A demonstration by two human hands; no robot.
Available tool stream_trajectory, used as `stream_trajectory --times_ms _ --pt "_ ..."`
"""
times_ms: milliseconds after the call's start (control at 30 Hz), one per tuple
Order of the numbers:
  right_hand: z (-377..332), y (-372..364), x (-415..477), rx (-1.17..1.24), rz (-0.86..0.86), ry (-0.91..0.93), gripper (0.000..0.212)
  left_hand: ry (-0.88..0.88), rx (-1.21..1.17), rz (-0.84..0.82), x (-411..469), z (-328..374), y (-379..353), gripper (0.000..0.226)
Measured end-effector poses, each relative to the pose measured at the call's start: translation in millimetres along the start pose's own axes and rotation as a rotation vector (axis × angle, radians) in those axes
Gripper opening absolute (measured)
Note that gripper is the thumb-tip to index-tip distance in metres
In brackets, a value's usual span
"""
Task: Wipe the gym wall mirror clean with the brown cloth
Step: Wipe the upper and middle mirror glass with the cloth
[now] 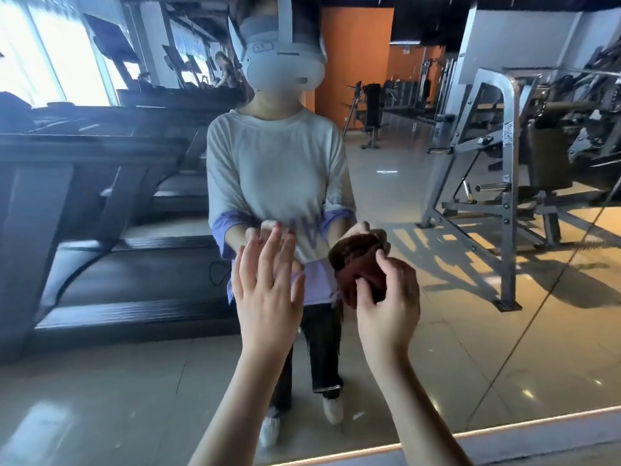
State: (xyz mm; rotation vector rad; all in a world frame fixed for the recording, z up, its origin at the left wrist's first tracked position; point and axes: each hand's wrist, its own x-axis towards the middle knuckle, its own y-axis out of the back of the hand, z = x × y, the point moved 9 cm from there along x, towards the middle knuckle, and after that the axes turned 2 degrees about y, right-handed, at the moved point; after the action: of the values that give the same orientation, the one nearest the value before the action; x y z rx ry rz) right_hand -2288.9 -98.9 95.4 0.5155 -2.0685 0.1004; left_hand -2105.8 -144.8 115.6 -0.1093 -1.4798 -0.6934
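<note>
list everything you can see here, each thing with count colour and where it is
gym wall mirror: one, fills almost the whole view, lower edge at bottom right
brown cloth: one, dark brown, bunched, centre right
treadmills: several, black, reflected on the left
weight machine: one, grey frame, reflected on the right
orange wall: one, reflected at top centre
person's reflection: one, pale grey top, centre of the mirror
headset: one, white, on the reflected head
left hand: one, fingers spread, raised before the mirror
right hand: one, grips the brown cloth
</note>
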Motion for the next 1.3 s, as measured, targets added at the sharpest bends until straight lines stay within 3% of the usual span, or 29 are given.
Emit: stream_trajectory --times_ms 167,300,367,533,733,900,1100,1233,1300 --pt "16.2 23.7 31.3 0.052 0.171 -0.069 0.042 -0.027 0.031 0.019 10.2 13.8 -1.7 0.065" --pt "-18.6 8.1 34.7 -0.033 0.067 0.254 0.035 -0.012 0.077 0.030 6.9 13.4 -10.2 0.061" --pt "-26.9 15.4 57.0 -0.040 0.111 0.348 0.034 -0.009 0.069 0.036 6.3 12.7 -10.6 0.060" --pt "-2.1 40.9 93.0 0.007 0.263 0.129 0.040 -0.001 0.070 0.035 6.1 12.4 -11.7 0.060" --pt "-28.6 15.1 73.7 -0.081 0.107 0.392 0.035 0.017 0.078 0.036 5.1 13.1 -13.6 0.064" --pt "-3.0 47.6 110.4 -0.040 0.276 0.141 0.042 0.017 0.066 0.054 5.2 14.7 -13.1 0.066" --pt "-49.9 25.5 116.8 -0.080 0.120 0.447 0.039 0.029 0.062 0.069 7.9 16.2 -9.7 0.057" --pt "-31.8 42.4 133.1 -0.047 0.225 0.240 0.042 0.060 0.000 0.070 14.6 16.8 -0.4 0.054" --pt "-41.8 37.0 128.2 -0.054 0.213 0.268 0.041 0.058 -0.022 0.061 23.4 19.7 4.5 0.060"
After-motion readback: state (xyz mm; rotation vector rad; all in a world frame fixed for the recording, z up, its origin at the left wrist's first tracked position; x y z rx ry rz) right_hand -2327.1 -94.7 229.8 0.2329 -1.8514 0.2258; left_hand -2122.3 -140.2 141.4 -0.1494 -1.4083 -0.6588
